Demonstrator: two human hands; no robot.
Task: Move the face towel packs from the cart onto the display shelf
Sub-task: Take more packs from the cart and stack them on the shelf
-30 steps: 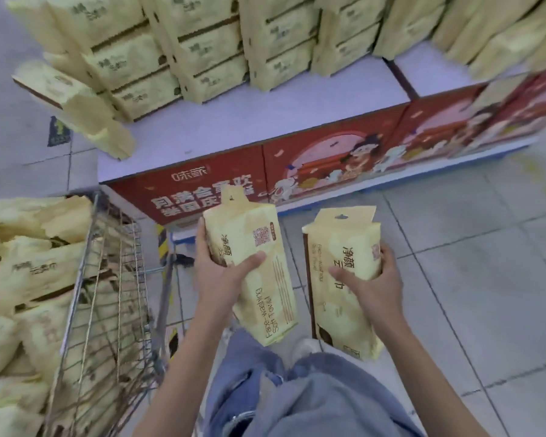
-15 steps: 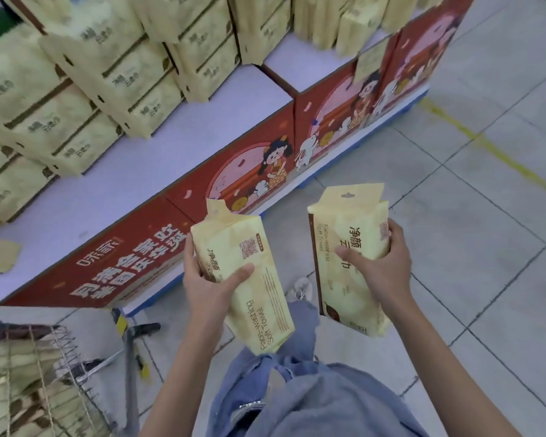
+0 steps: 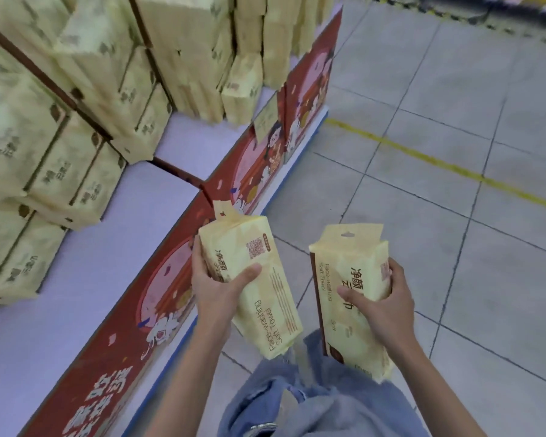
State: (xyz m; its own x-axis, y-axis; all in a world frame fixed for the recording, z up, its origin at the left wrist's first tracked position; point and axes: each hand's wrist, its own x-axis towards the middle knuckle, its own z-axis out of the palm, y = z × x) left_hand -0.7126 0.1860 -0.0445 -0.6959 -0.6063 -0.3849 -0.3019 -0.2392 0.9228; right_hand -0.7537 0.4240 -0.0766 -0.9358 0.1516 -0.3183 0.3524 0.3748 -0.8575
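My left hand (image 3: 216, 290) grips a yellow face towel pack (image 3: 259, 279), tilted with its hang tab up near the shelf's front. My right hand (image 3: 383, 302) grips a second yellow face towel pack (image 3: 344, 275), held upright over the floor. The display shelf (image 3: 114, 234) has a pale lilac top and a red printed front panel (image 3: 171, 279); it runs along my left. Several stacked packs (image 3: 76, 121) stand at its back. The cart is out of view.
Grey floor tiles (image 3: 423, 184) spread to the right, crossed by a yellow line (image 3: 448, 167). My blue jeans (image 3: 312, 402) fill the bottom middle. A bare strip of the shelf top lies between the stacks and the red front panel.
The view has swung right along the shelf, and the cart has left the frame. Both hands still hold their packs in about the same pose.
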